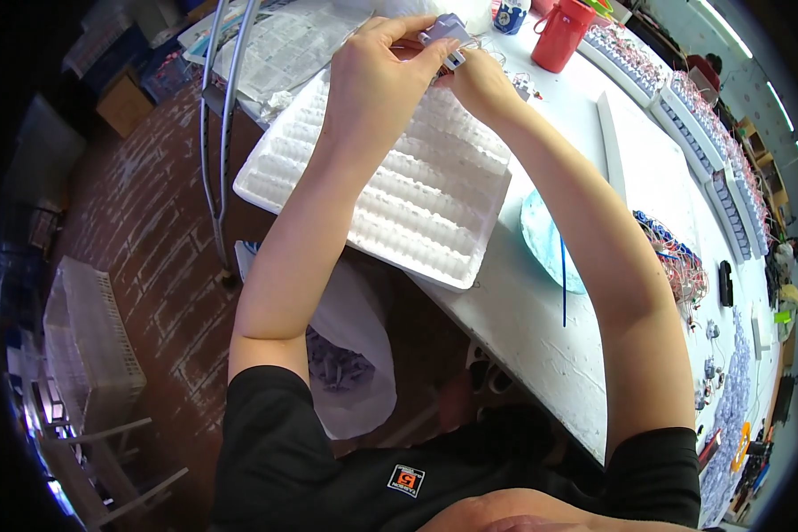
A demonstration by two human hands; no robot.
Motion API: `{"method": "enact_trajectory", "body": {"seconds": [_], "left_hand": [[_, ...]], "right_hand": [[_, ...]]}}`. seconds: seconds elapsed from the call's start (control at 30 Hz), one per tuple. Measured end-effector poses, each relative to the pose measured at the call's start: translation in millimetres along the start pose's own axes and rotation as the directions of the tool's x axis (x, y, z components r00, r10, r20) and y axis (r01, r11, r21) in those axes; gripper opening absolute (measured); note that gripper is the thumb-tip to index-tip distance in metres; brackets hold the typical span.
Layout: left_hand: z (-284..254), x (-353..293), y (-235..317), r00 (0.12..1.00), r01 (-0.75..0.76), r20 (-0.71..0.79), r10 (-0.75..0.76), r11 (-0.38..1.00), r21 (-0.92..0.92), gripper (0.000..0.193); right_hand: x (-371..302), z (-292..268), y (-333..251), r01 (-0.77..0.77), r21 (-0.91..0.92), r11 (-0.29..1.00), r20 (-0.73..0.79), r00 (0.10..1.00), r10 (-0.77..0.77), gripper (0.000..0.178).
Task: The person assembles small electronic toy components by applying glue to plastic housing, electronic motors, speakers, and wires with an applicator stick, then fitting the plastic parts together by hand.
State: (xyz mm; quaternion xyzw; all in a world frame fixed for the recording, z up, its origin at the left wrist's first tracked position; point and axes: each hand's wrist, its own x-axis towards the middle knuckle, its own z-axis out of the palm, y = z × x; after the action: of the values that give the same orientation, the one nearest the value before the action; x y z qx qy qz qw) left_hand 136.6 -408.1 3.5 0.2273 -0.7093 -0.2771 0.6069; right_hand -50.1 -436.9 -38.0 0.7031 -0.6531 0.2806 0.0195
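Both my hands are raised and close together at the far end of the white ridged foam tray point(426, 204). The fingers and thumb of my left hand point(372, 80) pinch a small grey plastic housing point(449, 30) with a white part on its lower side. Just right of it, my right hand point(483, 84) is closed, its knuckles bent. Its fingertips are turned away, so what they hold is hidden. Thin wires show beside the housing, above my right hand.
A red mug point(563, 35) and a blue-and-white container point(511, 16) stand at the back. A pale blue round dish point(545, 239) with a thin blue stick lies under my right forearm. Wire bundles point(678, 262) and trays of wired parts point(692, 124) line the right. A white bag point(355, 381) sits below.
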Motion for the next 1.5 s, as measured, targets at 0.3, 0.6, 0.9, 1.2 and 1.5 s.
{"method": "enact_trajectory", "body": {"seconds": [0.3,0.6,0.9,1.2,1.5], "left_hand": [[-3,1,30,0.984,0.166,0.076,-0.164,0.986,-0.018,0.026],[7,7,33,0.981,0.177,0.084,-0.175,0.984,-0.019,0.025],[-1,6,12,0.992,0.115,0.04,-0.117,0.993,0.04,0.026],[7,9,18,0.989,0.139,0.026,-0.147,0.971,0.195,0.029],[12,11,8,0.985,0.16,0.045,-0.169,0.975,0.156,0.032]], "right_hand": [[11,6,-16,-0.113,0.026,0.993,-0.011,0.993,0.114,0.018],[32,41,28,0.254,-0.077,0.964,-0.351,0.898,-0.264,0.016],[-20,1,-3,-0.097,-0.019,0.995,-0.067,0.993,0.095,0.018],[-6,15,-9,-0.222,-0.084,0.971,-0.223,0.954,0.198,0.021],[5,18,2,-0.205,-0.075,0.976,-0.191,0.963,0.188,0.019]]}}
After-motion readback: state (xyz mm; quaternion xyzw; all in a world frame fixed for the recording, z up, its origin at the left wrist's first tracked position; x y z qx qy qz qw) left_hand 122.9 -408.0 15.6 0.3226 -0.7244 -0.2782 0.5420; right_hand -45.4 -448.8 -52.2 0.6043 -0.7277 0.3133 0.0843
